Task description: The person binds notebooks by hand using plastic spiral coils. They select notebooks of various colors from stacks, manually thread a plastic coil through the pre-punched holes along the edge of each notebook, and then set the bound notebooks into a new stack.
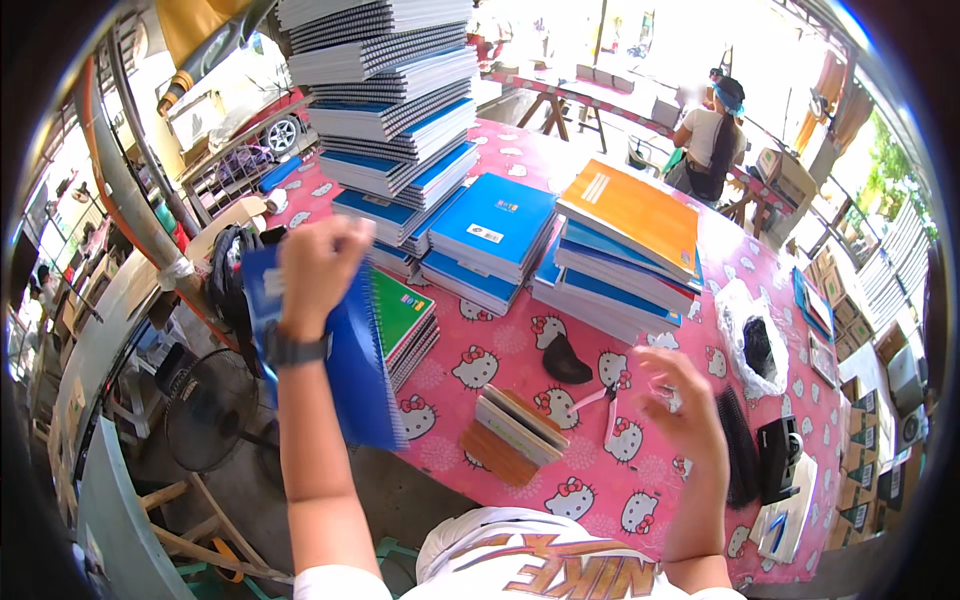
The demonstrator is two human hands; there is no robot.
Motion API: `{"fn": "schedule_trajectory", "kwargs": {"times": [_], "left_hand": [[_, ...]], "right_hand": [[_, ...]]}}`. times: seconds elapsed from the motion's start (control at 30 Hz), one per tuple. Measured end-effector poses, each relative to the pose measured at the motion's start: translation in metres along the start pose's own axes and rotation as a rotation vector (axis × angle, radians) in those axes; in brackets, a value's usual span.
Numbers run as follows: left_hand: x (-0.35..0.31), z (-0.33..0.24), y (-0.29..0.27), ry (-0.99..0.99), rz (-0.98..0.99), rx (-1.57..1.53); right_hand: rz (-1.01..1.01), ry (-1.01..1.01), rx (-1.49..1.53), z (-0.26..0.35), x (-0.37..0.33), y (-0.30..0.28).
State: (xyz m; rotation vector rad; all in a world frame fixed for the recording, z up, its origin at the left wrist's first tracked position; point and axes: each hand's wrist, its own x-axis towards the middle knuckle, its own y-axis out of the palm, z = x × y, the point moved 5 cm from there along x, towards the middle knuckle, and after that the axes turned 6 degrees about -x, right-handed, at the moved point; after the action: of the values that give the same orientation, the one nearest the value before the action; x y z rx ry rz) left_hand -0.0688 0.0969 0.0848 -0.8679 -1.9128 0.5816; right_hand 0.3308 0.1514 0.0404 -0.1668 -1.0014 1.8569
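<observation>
While I'm gripping the blue spiral-bound notebook point(345, 345) upright in my left hand point(318, 262), left of the tall notebook stack point(395, 95), my right hand point(680, 400) is hovering open, empty; bumping that stack could topple it.

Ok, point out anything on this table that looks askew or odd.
The tall stack of spiral notebooks is uneven: its layers jut out in different directions, so it looks unsteady. The left hand holds a blue notebook upright beside it.
</observation>
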Motion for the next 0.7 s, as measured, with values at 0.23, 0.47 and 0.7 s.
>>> {"fn": "schedule_trajectory", "kwargs": {"times": [0.23, 0.47, 0.7], "left_hand": [[-0.051, 0.117, 0.186, -0.014, 0.183, 0.227], [-0.056, 0.119, 0.200, -0.255, 0.389, 0.290], [-0.054, 0.093, 0.202, -0.306, 0.480, 0.396]], "right_hand": [[0.124, -0.197, -0.048, -0.006, 0.006, 0.030], [-0.134, -0.118, -0.137, -0.060, 0.072, 0.022], [-0.296, -0.172, -0.662, -0.101, 0.188, 0.007]]}}
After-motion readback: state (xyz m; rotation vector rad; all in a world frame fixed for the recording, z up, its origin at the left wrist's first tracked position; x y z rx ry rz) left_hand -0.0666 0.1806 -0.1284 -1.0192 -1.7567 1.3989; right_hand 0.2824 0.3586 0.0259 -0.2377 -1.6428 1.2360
